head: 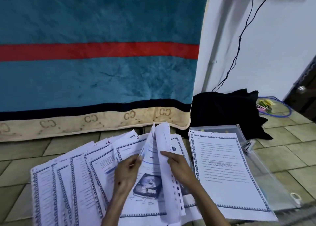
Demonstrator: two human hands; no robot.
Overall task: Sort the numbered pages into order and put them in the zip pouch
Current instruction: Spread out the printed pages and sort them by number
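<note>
1. A fan of printed pages (71,174) with blue patterned borders lies spread on the tiled floor (282,154) across the lower left and centre of the frame.
2. Handwritten numbers show at the top of some sheets: a "15" (107,142) and a "9" (137,137) in the fanned spread.
3. The left hand (127,172), lower centre, pinches the edge of a lifted sheet between thumb and curled fingers.
4. That sheet belongs to a small raised bundle of pages (159,140) standing up and curling toward the top centre of the spread.
5. The right hand (179,167), just right of the left, rests on the raised bundle with its index finger stretched out along the paper and the other fingers curled; whether it actually grips a sheet cannot be told.
6. Below the hands, an exposed page shows a printed picture of a hard disk drive (147,185).
7. To the right, the page marked "1" (227,171) lies flat on top of the clear zip pouch (261,167), which reaches from the right centre to the lower right.
8. A small stapler (248,146) rests on the pouch just beside that page's upper right corner.
9. A teal blanket (95,71) with a red stripe hangs behind the papers, and a black cloth (225,113) lies heaped at its right.
</note>
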